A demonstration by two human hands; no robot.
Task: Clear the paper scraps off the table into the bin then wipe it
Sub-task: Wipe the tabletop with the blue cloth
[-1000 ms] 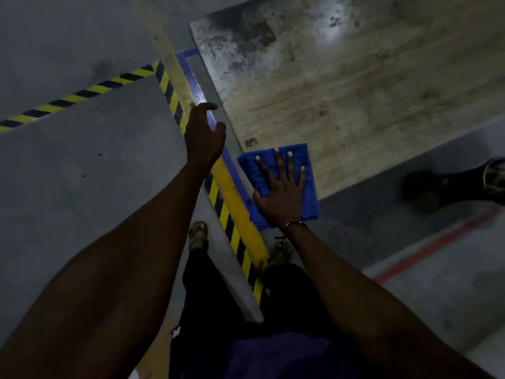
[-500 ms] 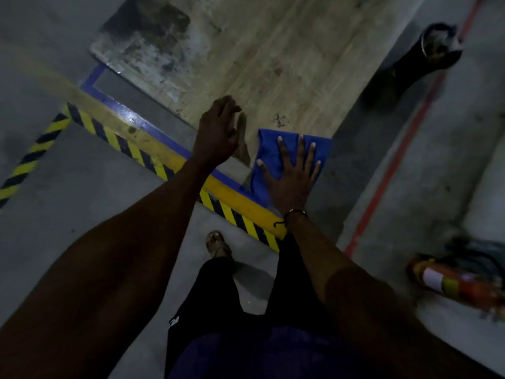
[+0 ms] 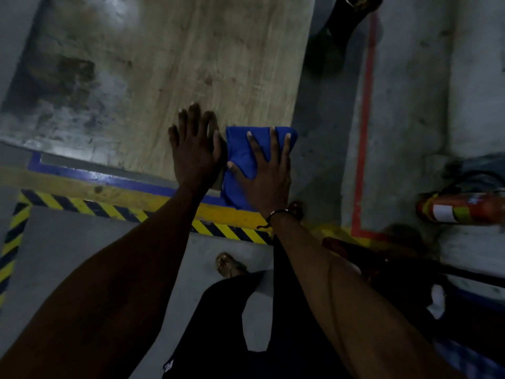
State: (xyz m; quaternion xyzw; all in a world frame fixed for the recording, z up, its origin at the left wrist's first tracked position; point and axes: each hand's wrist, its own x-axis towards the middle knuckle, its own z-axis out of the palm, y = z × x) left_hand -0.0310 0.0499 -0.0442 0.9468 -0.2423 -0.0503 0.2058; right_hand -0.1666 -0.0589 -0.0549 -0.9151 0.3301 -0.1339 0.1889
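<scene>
— Right hand [image 3: 269,181]?
— Flat on the blue cloth [image 3: 240,154], fingers straight and spread, thumb out to the left side, pressing rather than gripping. Dark cord bracelet [image 3: 276,214] at the wrist.
— And the cloth itself?
— Folded, sitting at the near right corner of the wooden table [image 3: 169,64], its lower end hanging past the table's near edge over the blue floor tape [image 3: 109,177].
— Left hand [image 3: 195,151]?
— Just beside the cloth on its left, palm down on the tabletop, fingers straight and close together, holding nothing. Edge of the hand touching or nearly touching the cloth; hard to say which in this dim light.
— Any paper scraps on the table?
— Cannot tell; only worn, stained wood, with dark blotches toward the far left.
— Floor around it?
— Grey concrete. Solid yellow band and yellow-and-black hazard tape [image 3: 82,207] running along below the blue tape, turning down at the left. Red line [image 3: 364,132] on the right, bending at its lower end. Red fire extinguisher [image 3: 461,212] lying on its side at the far right. Dark object [image 3: 341,26] on the floor past the table's right edge, too blurred to identify.
— The person's legs?
— Dark trousers, one sandalled foot [image 3: 228,265] visible between the forearms
</scene>
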